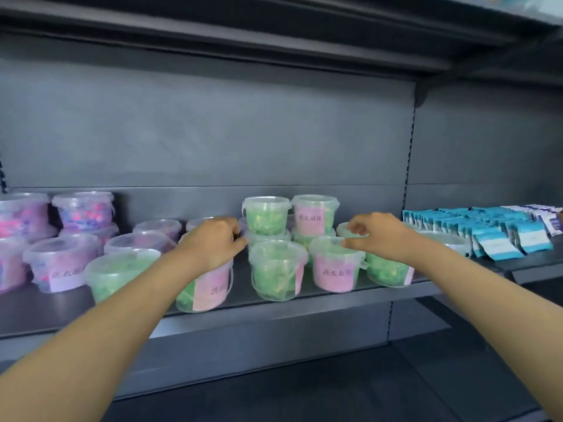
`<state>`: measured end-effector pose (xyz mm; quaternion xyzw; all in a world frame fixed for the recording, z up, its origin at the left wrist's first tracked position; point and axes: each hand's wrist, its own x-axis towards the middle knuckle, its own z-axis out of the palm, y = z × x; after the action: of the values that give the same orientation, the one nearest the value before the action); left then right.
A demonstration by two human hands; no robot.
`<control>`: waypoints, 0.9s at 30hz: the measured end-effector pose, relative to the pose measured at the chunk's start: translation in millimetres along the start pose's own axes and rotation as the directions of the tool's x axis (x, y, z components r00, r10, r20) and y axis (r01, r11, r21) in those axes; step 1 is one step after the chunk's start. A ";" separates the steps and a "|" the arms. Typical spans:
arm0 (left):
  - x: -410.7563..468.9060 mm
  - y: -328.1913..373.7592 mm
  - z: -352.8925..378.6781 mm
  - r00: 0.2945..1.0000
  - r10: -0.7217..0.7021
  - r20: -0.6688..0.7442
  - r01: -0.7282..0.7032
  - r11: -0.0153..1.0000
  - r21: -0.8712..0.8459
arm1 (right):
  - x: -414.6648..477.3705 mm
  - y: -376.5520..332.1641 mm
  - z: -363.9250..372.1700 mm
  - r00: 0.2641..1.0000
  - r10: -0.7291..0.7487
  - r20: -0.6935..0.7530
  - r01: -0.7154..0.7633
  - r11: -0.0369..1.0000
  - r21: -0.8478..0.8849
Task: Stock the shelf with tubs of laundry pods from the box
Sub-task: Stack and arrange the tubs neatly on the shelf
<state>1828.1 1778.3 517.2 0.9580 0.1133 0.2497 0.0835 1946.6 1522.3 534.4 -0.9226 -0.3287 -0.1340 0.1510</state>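
Head view. Stocking looks well advanced: clear plastic tubs of green pods point(275, 269), some stacked double, stand between and beneath the left grip point(213, 242) and right grip point(374, 236) on the dark grey metal shelf point(274, 309). Both grips curl near tub rims; whether they pinch cannot be told. The box is out of view. Teal-and-white sachets point(493, 236) lie right of the right grip.

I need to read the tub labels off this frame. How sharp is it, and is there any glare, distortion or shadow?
Head view: soft overall, and blur smears the tubs; the pink label is barely legible. Head view: wide-angle distortion bows the shelf edge and the upper shelf. Head view: the light is dim and even with no hard glare; the lower shelf sits in shadow.
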 end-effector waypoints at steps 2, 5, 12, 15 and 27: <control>13.0 5.8 9.7 0.999 -0.034 -0.021 0.032 0.998 -0.055 | 15.3 16.6 2.1 1.000 0.026 -0.007 -0.026 0.998 0.053; 29.9 13.0 24.0 0.991 -0.121 -0.065 0.111 0.984 -0.142 | 39.6 40.4 8.8 0.998 0.059 -0.015 -0.056 0.985 0.160; 65.8 28.8 47.6 0.939 -0.342 -0.043 0.321 0.912 -0.257 | 106.3 84.2 29.5 0.992 0.041 0.117 -0.091 0.883 0.460; 76.8 37.7 55.2 0.907 -0.413 -0.079 0.383 0.890 -0.248 | 131.4 93.0 34.1 0.986 -0.002 0.168 -0.092 0.828 0.553; 97.7 46.6 84.0 0.852 -0.518 0.079 0.495 0.745 -0.447 | 175.7 102.8 59.7 0.920 -0.178 0.350 -0.147 0.671 0.727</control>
<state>1961.0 1750.1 499.9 0.8382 0.3097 0.2611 0.3651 2153.4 1567.8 520.9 -0.7854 -0.3858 0.1974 0.4420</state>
